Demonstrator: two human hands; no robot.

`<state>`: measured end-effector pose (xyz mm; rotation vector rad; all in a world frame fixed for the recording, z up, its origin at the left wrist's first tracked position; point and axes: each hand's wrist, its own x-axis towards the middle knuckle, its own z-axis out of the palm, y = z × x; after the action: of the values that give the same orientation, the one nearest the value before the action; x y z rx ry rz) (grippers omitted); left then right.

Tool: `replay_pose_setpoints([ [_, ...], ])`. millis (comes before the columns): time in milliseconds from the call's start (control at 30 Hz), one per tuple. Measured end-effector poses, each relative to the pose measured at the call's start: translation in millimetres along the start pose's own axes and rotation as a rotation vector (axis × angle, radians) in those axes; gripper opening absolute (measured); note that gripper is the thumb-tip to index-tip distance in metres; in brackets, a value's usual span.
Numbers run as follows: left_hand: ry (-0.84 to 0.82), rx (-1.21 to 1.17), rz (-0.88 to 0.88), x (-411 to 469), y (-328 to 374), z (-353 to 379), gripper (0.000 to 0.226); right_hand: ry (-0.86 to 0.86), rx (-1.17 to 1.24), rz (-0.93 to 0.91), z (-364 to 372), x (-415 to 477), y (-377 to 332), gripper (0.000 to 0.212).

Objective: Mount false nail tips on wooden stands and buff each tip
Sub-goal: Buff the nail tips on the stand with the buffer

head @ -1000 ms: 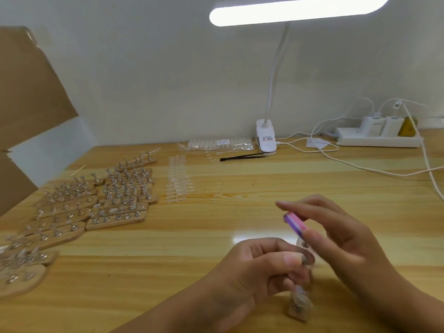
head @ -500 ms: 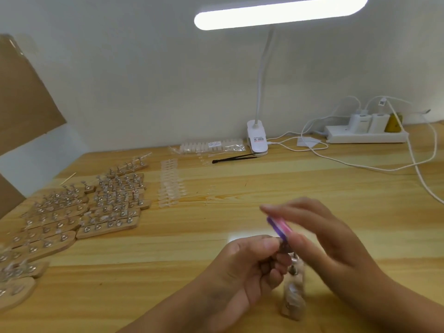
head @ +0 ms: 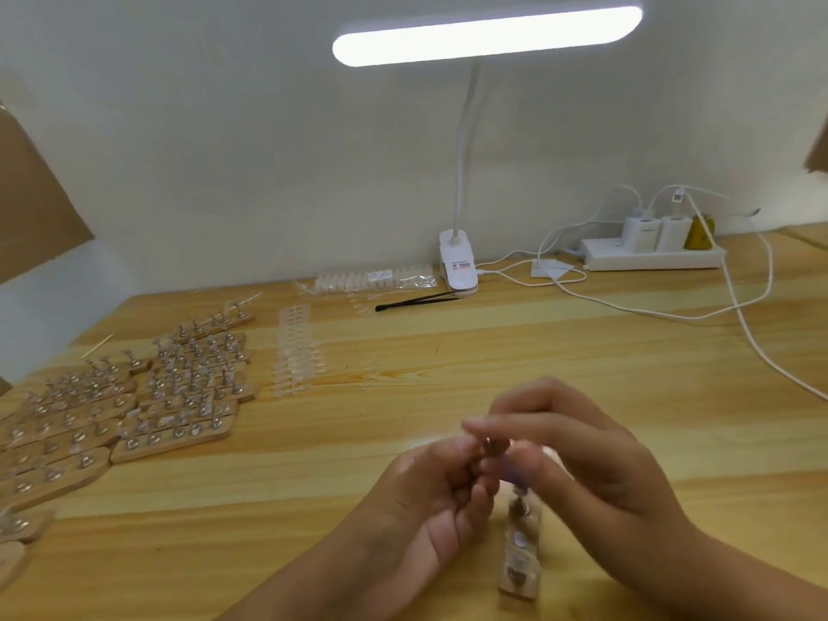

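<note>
Both hands have moved closer together since a moment ago, and the pink and purple buffer block (head: 511,471) that stuck up before is now mostly hidden between them. Only a pale purple bit shows.

Nearest of all, a wooden stand (head: 519,558) lies on the table (head: 269,531), just below the hands. It has small round metal pieces in a row. The left hand (head: 430,490) is curled up tight. Its thumb and fingers pinch a small metal holder (head: 490,445). It is too blurry to see the nail tip on it. The right hand (head: 596,463) holds the buffer block between its thumb and fingers. Its long first finger reaches over the top of the holder, and the block touches the holder.

Farther back on the left, many more wooden stands (head: 179,396) lie side by side in rows. A thin wooden stick (head: 98,344) lies beside them. Just right of them are strips of clear nail tips (head: 295,356).

Near the wall lie black tweezers (head: 416,301) and a bag of nail tips (head: 376,277). A white clip lamp (head: 459,266) stands beside them, and its light bar (head: 488,35) glows up high. At the far right is a white power strip (head: 649,257) with plugs and white cables (head: 672,313). Brown cardboard (head: 31,195) leans at the far left.
</note>
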<state>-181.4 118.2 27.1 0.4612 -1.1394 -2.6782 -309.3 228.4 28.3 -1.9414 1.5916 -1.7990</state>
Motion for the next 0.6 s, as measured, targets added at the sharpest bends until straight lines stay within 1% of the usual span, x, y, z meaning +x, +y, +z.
replay_pose_setpoints([
  [67,0.009,-0.043,0.001,1.7,4.2,-2.5,0.053,0.018,0.016,0.067,-6.8,4.6,4.4,0.03],
  [133,0.041,-0.072,0.028,2.6,10.1,-6.0,0.057,0.062,-0.039,0.1,-19.5,11.4,8.1,0.029],
  [200,0.072,-0.082,0.076,2.5,15.9,-12.0,0.058,0.088,-0.087,0.16,-35.4,18.3,13.6,0.025],
  [233,0.082,-0.081,0.099,2.4,18.5,-15.0,0.058,0.073,-0.112,0.197,-43.8,21.0,16.7,0.021],
  [300,0.101,-0.082,0.13,3.0,21.6,-18.9,0.056,-0.017,-0.176,0.27,-55.6,24.8,21.3,0.024],
  [367,0.133,-0.082,0.15,4.5,21.9,-20.4,0.045,-0.108,-0.223,0.319,-57.3,24.4,24.4,0.028],
  [433,0.183,-0.087,0.17,5.8,22.2,-21.0,0.035,-0.171,-0.265,0.361,-50.7,22.2,27.1,0.028],
  [500,0.217,-0.114,0.199,6.1,23.6,-22.6,0.032,-0.237,-0.305,0.416,-42.5,24.1,29.8,0.025],
  [533,0.227,-0.133,0.219,5.9,25.1,-23.6,0.03,-0.288,-0.326,0.444,-39.4,28.6,30.5,0.022],
  [600,0.255,-0.166,0.257,4.9,29.2,-25.7,0.025,-0.453,-0.397,0.476,-33.1,43.5,27.8,0.022],
])
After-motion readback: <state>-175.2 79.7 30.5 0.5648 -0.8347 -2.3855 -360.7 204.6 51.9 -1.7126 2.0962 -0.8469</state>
